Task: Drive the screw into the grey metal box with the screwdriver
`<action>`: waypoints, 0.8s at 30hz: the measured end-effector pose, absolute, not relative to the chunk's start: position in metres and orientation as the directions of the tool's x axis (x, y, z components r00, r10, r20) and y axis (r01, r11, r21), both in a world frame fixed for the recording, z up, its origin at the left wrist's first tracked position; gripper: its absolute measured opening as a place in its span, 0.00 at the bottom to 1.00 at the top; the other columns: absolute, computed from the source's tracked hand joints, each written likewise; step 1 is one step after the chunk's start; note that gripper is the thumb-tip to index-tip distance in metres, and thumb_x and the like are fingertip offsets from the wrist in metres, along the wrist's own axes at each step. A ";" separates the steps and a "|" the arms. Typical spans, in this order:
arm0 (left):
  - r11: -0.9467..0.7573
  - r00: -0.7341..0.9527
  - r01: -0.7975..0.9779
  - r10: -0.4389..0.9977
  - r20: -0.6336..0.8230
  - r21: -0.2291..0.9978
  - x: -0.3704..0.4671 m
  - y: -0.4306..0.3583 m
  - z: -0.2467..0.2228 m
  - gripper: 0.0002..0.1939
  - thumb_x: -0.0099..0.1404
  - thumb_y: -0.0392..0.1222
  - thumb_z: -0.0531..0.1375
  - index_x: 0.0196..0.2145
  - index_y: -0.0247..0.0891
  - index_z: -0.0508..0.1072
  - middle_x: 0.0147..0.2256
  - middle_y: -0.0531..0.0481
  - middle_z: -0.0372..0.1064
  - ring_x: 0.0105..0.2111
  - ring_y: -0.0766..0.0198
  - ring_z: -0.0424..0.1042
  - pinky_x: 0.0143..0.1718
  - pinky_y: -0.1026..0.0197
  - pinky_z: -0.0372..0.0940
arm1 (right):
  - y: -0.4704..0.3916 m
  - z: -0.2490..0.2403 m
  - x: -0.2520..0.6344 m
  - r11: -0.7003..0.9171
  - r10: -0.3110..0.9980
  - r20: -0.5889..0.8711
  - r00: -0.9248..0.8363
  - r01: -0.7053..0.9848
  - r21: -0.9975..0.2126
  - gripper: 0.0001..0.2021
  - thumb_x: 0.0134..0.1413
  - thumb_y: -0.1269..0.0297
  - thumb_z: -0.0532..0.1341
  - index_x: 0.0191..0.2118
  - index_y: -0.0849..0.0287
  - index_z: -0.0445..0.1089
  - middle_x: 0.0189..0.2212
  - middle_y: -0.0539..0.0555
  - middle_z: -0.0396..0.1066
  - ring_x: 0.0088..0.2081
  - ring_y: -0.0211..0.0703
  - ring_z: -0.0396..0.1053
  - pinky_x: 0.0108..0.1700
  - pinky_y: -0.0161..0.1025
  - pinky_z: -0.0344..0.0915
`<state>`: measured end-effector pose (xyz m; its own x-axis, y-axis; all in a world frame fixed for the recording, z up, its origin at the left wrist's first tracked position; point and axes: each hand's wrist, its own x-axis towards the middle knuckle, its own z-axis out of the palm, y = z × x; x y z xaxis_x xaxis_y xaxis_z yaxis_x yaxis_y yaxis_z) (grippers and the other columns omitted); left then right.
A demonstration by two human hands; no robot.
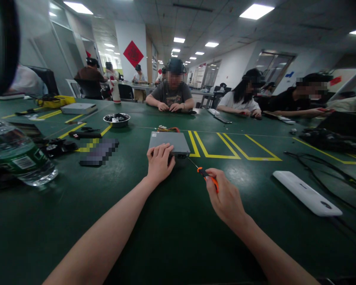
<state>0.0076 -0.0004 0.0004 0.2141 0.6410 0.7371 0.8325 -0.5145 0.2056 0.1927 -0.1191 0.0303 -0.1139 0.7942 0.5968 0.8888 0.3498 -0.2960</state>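
A flat grey metal box (173, 141) lies on the green table (166, 225), with a bundle of coloured wires (168, 129) at its far edge. My left hand (160, 163) rests on its near left part, fingers over the top and thumb at the near side. My right hand (225, 194) is closed around the orange and black handle of a screwdriver (209, 179). The screwdriver's thin shaft points up and left, its tip close to the near right corner of the box. Whether the tip touches the box I cannot tell.
A water bottle (20, 158) and a dark phone (99, 152) are at the left, a metal bowl (116, 120) of small parts beyond. On the right lie a white device (307, 193) and black cables (320, 170). Several people sit across the table.
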 end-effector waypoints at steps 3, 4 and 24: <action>-0.512 0.213 0.834 0.642 0.736 0.205 0.008 0.000 0.000 0.17 0.62 0.41 0.52 0.50 0.43 0.63 0.51 0.47 0.64 0.54 0.56 0.58 0.53 0.50 0.45 | -0.119 0.030 0.192 0.378 0.758 0.640 -0.127 0.885 -0.272 0.08 0.58 0.66 0.49 0.44 0.60 0.57 0.32 0.54 0.67 0.28 0.40 0.68 0.29 0.36 0.64; -0.511 0.212 0.835 0.642 0.736 0.205 0.008 0.000 0.000 0.17 0.62 0.41 0.51 0.50 0.43 0.63 0.51 0.47 0.64 0.54 0.56 0.58 0.53 0.50 0.45 | -0.119 0.029 0.193 0.395 0.744 0.651 -0.149 0.884 -0.250 0.08 0.57 0.67 0.50 0.43 0.60 0.58 0.32 0.54 0.67 0.29 0.40 0.68 0.29 0.37 0.65; -0.520 0.208 0.828 0.631 0.747 0.209 0.009 0.000 0.000 0.18 0.61 0.41 0.53 0.50 0.44 0.63 0.52 0.46 0.63 0.53 0.55 0.59 0.52 0.49 0.45 | -0.121 0.028 0.187 0.551 0.684 0.607 -0.405 0.832 -0.065 0.15 0.53 0.78 0.51 0.45 0.57 0.64 0.41 0.56 0.64 0.42 0.45 0.62 0.43 0.44 0.62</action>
